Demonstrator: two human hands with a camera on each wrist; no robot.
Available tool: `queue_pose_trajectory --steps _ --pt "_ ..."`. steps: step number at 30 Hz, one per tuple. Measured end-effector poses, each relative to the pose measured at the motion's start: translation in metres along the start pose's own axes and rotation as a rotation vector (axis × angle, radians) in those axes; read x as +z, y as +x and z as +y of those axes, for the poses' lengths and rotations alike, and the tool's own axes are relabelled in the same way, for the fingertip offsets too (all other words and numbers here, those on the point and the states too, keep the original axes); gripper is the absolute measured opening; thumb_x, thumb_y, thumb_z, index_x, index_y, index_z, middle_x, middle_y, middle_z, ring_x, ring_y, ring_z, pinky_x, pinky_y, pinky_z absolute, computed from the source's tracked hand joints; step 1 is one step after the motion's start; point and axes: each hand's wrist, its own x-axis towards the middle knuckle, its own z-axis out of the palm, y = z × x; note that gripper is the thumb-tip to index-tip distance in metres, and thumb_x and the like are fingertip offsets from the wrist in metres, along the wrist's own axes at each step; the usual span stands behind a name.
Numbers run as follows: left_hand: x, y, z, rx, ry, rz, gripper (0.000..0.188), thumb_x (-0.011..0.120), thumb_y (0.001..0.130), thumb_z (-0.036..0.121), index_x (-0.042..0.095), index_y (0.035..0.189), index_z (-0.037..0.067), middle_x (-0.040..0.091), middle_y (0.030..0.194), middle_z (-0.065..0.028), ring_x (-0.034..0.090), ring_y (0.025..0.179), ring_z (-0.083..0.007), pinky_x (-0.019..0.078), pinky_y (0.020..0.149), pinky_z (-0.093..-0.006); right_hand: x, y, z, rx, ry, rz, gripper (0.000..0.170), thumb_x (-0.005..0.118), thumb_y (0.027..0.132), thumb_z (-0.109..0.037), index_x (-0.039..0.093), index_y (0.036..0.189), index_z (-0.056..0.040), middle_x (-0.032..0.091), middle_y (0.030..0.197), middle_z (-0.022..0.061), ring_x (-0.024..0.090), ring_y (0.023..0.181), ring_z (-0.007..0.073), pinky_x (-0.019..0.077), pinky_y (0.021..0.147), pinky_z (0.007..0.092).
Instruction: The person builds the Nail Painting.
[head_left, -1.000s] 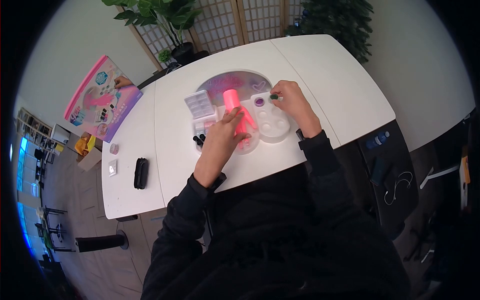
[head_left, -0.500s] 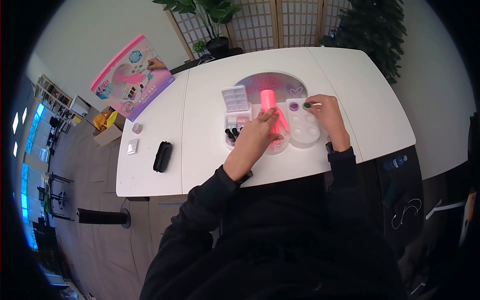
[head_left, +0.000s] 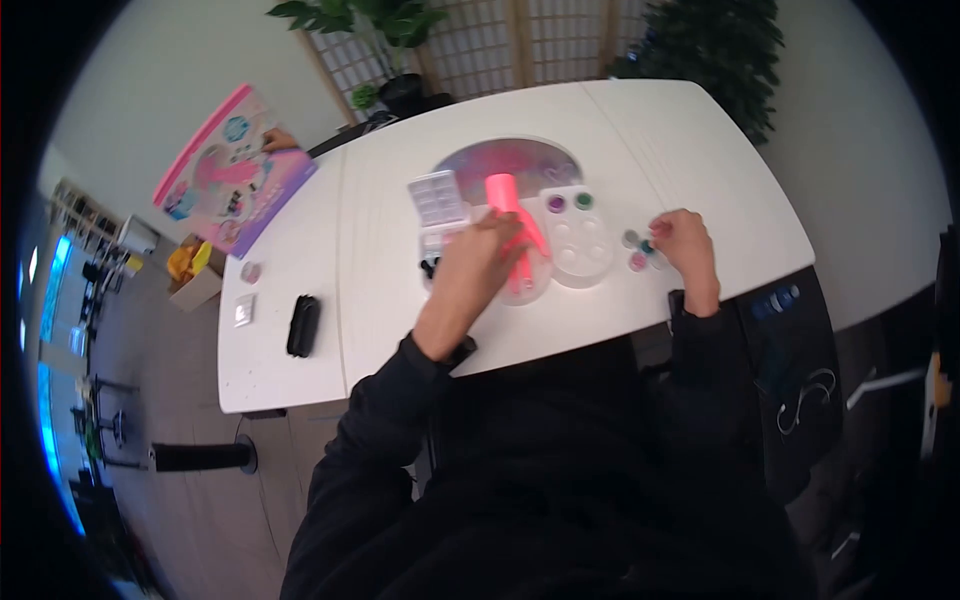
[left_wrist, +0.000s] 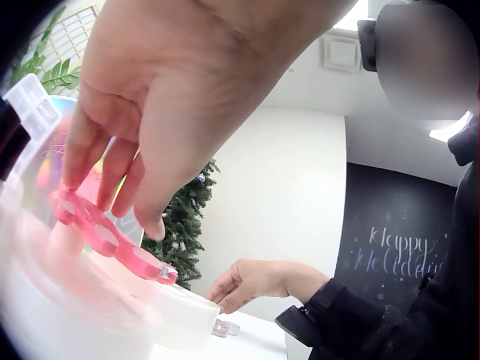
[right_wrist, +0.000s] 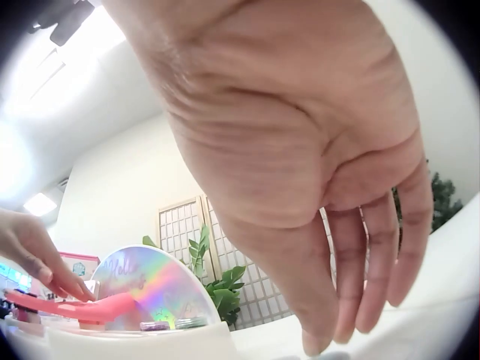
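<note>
My left hand point(head_left: 468, 278) rests with extended fingers on a bright pink model hand point(head_left: 501, 188), which stands at the middle of a white nail-art station. In the left wrist view its pink fingers point(left_wrist: 94, 234) show below mine. Beside it, a white tray point(head_left: 580, 272) with round wells has a purple pot point(head_left: 556, 203) and a green pot point(head_left: 584, 201) in its far wells. Right of the tray, my right hand point(head_left: 688, 248) reaches down over several small loose pots point(head_left: 637, 262) on the table. Its fingers point downward, nearly straight, in the right wrist view point(right_wrist: 352, 262).
A shimmering half-round panel point(head_left: 510, 160) stands behind the station. Left of the model hand are an open clear compartment case point(head_left: 438, 198) and dark-capped bottles point(head_left: 429, 268). Farther left on the white table point(head_left: 385, 330) are a black case point(head_left: 303, 326), a small jar point(head_left: 250, 272) and a colourful box point(head_left: 235, 170).
My right hand has let go of the green pot in the tray's far right well and moved right and nearer, to the loose pots. My left hand stays on the pink model hand.
</note>
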Motion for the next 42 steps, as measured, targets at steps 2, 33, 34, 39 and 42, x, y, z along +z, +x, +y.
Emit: queue_pose_trajectory --steps 2,33,34,39,42 --pt "-0.005 0.006 0.002 0.046 0.003 0.105 0.022 0.075 0.090 0.008 0.077 0.111 0.002 0.075 0.120 -0.0189 0.068 0.120 -0.0414 0.0571 0.098 -0.0445 -0.005 -0.002 -0.003 -0.005 0.006 0.025 0.024 0.083 0.073 0.001 0.080 0.096 -0.0019 0.079 0.089 0.0146 0.078 0.085 0.0244 0.0617 0.078 0.0341" --pt "-0.014 0.007 0.013 0.020 0.055 0.142 0.018 0.074 0.091 0.010 0.080 0.108 0.006 0.078 0.110 -0.0122 0.072 0.111 -0.0326 0.0570 0.094 -0.0414 0.040 -0.006 -0.106 -0.490 0.273 -0.088 0.026 0.085 0.075 -0.005 0.079 0.099 0.0007 0.070 0.095 0.0143 0.070 0.089 0.0331 0.0573 0.079 0.0420" --pt "-0.015 0.008 0.013 0.025 0.053 0.144 0.018 0.075 0.091 0.009 0.080 0.108 0.006 0.078 0.110 -0.0120 0.072 0.111 -0.0323 0.0569 0.094 -0.0414 0.039 -0.006 -0.109 -0.493 0.274 -0.087 0.026 0.085 0.075 -0.005 0.079 0.099 0.0007 0.070 0.095 0.0143 0.070 0.089 0.0331 0.0573 0.079 0.0420" --pt "-0.016 0.008 0.012 0.017 0.028 0.132 0.018 0.074 0.091 0.009 0.079 0.108 0.005 0.078 0.110 -0.0128 0.071 0.110 -0.0330 0.0565 0.094 -0.0415 0.042 -0.011 -0.108 -0.399 0.417 -0.138 0.024 0.085 0.075 0.000 0.077 0.097 0.0035 0.069 0.096 0.0155 0.070 0.086 0.0331 0.0569 0.076 0.0419" --pt "-0.015 0.009 0.012 0.022 0.009 0.122 0.018 0.074 0.091 0.008 0.079 0.108 0.005 0.078 0.110 -0.0132 0.071 0.109 -0.0335 0.0563 0.094 -0.0416 0.041 -0.014 -0.106 -0.469 0.381 -0.061 0.023 0.085 0.076 0.000 0.076 0.097 0.0044 0.069 0.099 0.0164 0.071 0.084 0.0327 0.0572 0.074 0.0419"
